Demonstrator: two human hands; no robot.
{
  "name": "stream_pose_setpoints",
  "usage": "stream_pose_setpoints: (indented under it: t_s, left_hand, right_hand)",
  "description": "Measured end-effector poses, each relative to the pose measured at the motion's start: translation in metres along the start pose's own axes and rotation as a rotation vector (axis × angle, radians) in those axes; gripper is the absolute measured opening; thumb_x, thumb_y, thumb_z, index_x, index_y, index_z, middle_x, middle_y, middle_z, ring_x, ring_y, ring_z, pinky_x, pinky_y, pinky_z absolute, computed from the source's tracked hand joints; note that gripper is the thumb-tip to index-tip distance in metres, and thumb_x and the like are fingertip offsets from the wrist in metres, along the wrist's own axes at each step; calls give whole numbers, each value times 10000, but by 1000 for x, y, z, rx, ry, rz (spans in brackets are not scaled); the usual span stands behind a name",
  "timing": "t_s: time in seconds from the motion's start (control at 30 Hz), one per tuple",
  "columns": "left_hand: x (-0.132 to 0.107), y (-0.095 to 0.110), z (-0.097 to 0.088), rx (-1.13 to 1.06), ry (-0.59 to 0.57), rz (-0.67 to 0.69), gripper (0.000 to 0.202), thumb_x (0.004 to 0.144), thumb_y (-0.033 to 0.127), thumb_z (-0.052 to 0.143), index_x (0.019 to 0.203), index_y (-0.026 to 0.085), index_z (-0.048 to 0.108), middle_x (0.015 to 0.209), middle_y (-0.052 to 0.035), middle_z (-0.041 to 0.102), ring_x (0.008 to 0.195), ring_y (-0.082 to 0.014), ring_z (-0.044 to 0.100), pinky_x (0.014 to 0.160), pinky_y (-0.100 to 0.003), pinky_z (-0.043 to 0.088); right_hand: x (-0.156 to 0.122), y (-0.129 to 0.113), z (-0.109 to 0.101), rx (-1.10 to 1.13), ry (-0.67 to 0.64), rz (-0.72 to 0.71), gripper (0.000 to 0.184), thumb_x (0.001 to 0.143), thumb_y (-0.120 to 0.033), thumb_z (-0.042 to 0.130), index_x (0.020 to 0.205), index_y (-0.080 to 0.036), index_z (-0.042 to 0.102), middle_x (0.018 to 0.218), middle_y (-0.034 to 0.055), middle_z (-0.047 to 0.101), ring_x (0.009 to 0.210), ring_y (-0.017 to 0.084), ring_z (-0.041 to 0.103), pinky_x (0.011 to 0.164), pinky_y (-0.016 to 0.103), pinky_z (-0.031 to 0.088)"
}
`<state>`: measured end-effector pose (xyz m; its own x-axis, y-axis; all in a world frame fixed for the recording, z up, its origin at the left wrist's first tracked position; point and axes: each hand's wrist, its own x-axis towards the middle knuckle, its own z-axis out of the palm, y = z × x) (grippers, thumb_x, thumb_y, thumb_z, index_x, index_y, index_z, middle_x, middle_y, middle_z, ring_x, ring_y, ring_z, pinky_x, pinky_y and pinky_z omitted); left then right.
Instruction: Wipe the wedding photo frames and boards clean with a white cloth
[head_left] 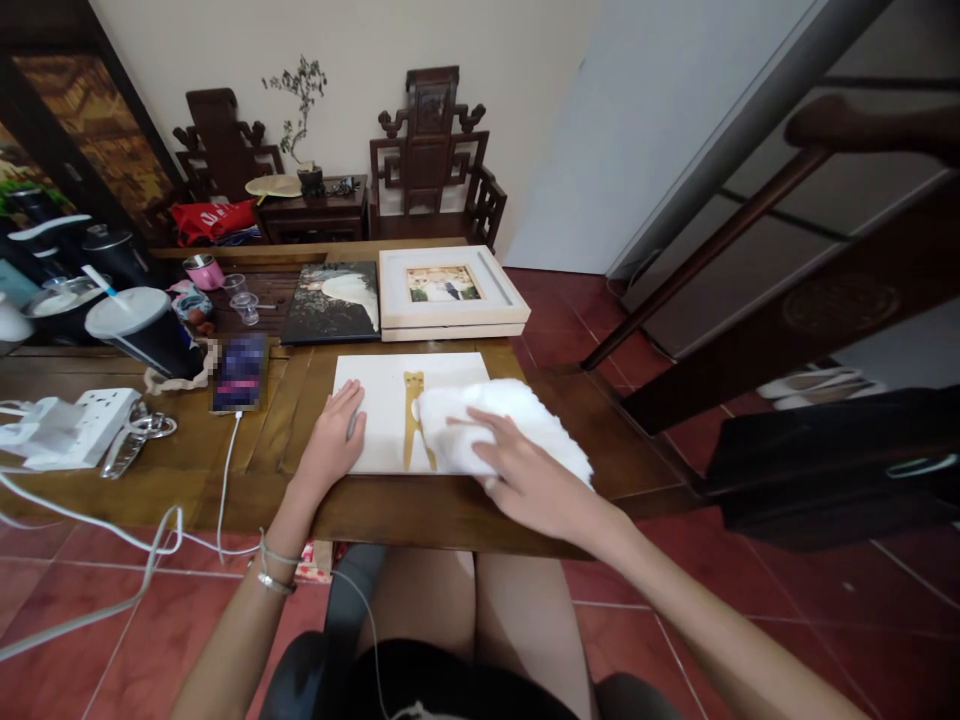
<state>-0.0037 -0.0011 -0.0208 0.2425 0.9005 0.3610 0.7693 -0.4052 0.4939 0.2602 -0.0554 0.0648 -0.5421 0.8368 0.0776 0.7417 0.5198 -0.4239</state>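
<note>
Wooden table: white cloth under spread right fingers, board under outstretched left fingers

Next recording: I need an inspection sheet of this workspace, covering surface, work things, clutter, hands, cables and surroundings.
Surface: brown wooden table.
Work things: white board with a gold figure, flat near the front edge; white cloth over its right part.
Clutter: phone, power strip, hair clip and cup at left; dark picture and pale frame behind the board.
Hands: left hand flat on the board's left side; right hand on the cloth, grip unclear.
Cables: white phone cord hanging over the front edge.
Surroundings: red tiled floor, carved chairs, potted plant.
</note>
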Motion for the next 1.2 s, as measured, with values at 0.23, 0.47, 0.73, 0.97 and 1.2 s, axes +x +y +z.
stream_pose_setpoints:
  t_s: [0.23,0.47,0.73,0.97,1.2]
  left_hand:
    - [1,1,-2,-37,11,-15,411,908,207,412,1276,82,548,1392,-189,503,1349,-260,411,1141,-477,292]
    - [0,4,-4,-2,8,-8,416,901,196,404,1266,62,549,1387,-194,506,1343,-261,420,1135,-477,302]
    - [0,3,-1,13,-3,-9,413,905,181,397,1282,76,530,1403,-185,492,1360,-251,396,1139,-475,291]
    - [-1,0,0,-37,12,-12,413,909,207,406,1287,103,533,1403,-175,495,1354,-255,405,1138,-489,288]
    - [0,1,-1,-37,29,-7,409,901,202,415,1279,113,544,1394,-165,508,1350,-253,411,1134,-489,301]
  right_hand:
    - [92,2,7,-21,77,149,245,851,-148,346,935,-147,576,1055,187,635,1143,334,513,924,514,417]
    - [41,-27,44,-53,0,-47,303,711,-91,477,948,-172,648,1408,136,463,1384,367,202,1054,676,161]
    - [-6,-50,35,-41,-134,-97,345,680,-83,478,966,-166,654,1452,129,414,1405,357,164,1077,650,179]
    - [84,-14,16,-151,-96,20,291,821,-110,413,1053,-118,588,1232,245,535,1343,372,283,966,645,330]
    - [74,-15,18,-104,-152,-24,278,767,-85,456,995,-145,604,1185,187,571,1359,366,239,1012,651,271]
